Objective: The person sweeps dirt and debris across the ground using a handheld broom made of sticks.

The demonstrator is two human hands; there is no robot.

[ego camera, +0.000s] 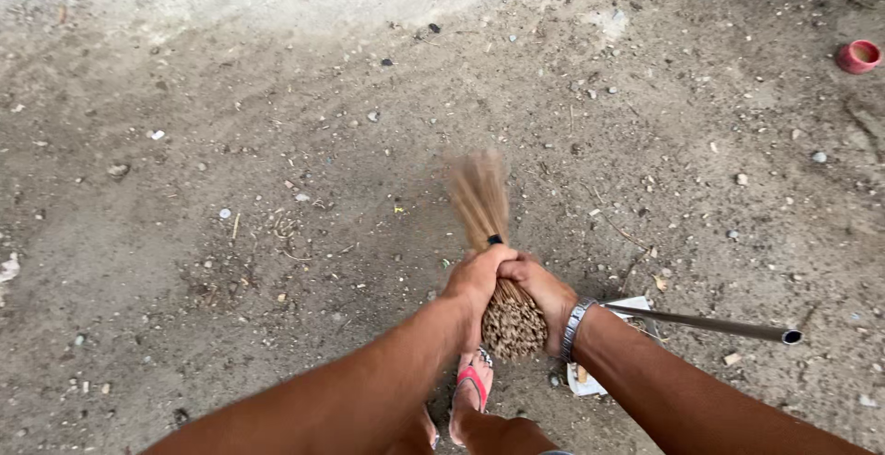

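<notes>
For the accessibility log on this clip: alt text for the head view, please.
Both hands, left hand and right hand, grip a bundled stick broom whose blurred bristle tips point away over a dusty, pebble-strewn ground. A metal pole juts right behind the right wrist; a small red cap lies far right.

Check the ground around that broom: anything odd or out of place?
Yes: a red cap lies alone on the dirt top right, and a metal pipe juts out behind the right hand. Broom tips blur.
</notes>
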